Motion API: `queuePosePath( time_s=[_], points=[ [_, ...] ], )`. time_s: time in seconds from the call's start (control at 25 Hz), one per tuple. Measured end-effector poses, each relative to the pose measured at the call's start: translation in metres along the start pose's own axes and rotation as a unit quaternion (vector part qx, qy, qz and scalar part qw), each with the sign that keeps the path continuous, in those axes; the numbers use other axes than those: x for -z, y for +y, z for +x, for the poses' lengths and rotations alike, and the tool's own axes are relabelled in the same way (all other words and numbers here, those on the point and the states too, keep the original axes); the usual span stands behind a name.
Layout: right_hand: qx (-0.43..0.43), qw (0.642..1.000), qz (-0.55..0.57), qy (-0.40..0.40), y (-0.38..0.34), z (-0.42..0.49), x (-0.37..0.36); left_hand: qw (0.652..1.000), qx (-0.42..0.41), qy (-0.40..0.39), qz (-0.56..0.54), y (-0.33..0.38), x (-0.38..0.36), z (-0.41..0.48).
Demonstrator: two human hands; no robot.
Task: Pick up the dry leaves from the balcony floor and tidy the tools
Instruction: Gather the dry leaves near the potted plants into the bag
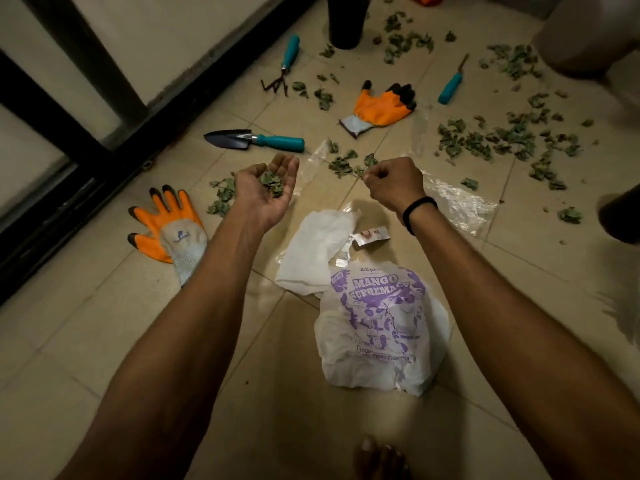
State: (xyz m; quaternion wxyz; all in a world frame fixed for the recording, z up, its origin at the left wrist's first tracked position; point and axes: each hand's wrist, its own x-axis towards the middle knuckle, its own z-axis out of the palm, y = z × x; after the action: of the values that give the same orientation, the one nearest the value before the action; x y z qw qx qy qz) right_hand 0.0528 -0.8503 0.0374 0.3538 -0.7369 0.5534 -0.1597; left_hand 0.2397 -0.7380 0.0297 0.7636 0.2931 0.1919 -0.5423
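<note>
My left hand (266,190) is turned palm up and cups a small heap of dry leaves (273,183). My right hand (391,183) is curled, its fingertips pinching a leafy sprig (363,168) just above the floor. More dry leaves lie scattered on the tiles, thickest at the right (495,140) and near the left hand (221,197). Tools with teal handles lie beyond my hands: a trowel (256,139), a hand rake (282,69) and a narrow weeder (452,86). One orange work glove (169,225) lies at the left, a second orange glove (381,107) lies further back.
A white bag with purple print (377,323) lies between my forearms, with white paper (311,251), a small wrapper (370,235) and clear plastic film (460,202) nearby. A black railing (86,150) borders the left. A dark pot (346,20) stands at the back. My toes (377,455) show at the bottom.
</note>
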Motion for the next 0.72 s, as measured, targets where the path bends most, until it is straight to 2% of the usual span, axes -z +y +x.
queuePosePath(
  time_s=[0.24,0.48,0.6,0.72],
  points=[
    [0.125,0.983,-0.049,-0.121,-0.063,-0.003,-0.092,0.995,-0.091,0.016,-0.046,0.086,0.031,-0.013],
    [0.22,0.933,-0.165,-0.233,-0.085,-0.024,-0.19,0.983,-0.163,0.063,-0.05,0.141,0.067,-0.031],
    [0.274,0.906,-0.192,-0.258,-0.083,-0.032,-0.212,0.979,-0.182,0.079,-0.048,0.148,0.082,-0.045],
    [0.294,0.903,-0.215,-0.228,-0.082,-0.037,-0.218,0.978,-0.176,0.097,-0.048,0.145,0.094,-0.055]
  ],
)
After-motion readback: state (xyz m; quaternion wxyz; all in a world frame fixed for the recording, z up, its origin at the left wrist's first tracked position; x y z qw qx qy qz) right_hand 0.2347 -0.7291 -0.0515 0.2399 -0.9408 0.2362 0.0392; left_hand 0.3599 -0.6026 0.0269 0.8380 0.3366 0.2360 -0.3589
